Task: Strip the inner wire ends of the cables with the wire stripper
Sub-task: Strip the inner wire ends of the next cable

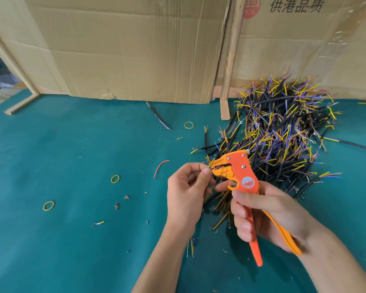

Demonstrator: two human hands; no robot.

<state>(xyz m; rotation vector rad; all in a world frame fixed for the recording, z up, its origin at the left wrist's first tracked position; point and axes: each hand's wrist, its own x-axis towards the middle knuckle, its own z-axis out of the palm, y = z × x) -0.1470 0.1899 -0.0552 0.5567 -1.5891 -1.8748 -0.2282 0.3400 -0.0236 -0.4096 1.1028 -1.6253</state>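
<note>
My right hand (264,212) grips the handles of an orange wire stripper (239,166), whose jaws point left. My left hand (188,187) pinches a short black cable, and its yellow inner wire ends (210,163) sit at the mouth of the jaws. Most of that cable is hidden behind my left hand; its other end (191,247) trails below my wrist. A big heap of black cables (283,132) with yellow, blue and purple inner wires lies right behind the tool.
The work surface is a green mat (72,155). Yellow rubber bands (115,178), a red wire piece (160,167) and small insulation scraps lie scattered on it. Cardboard sheets (125,49) stand along the back. One loose cable (159,116) lies near them.
</note>
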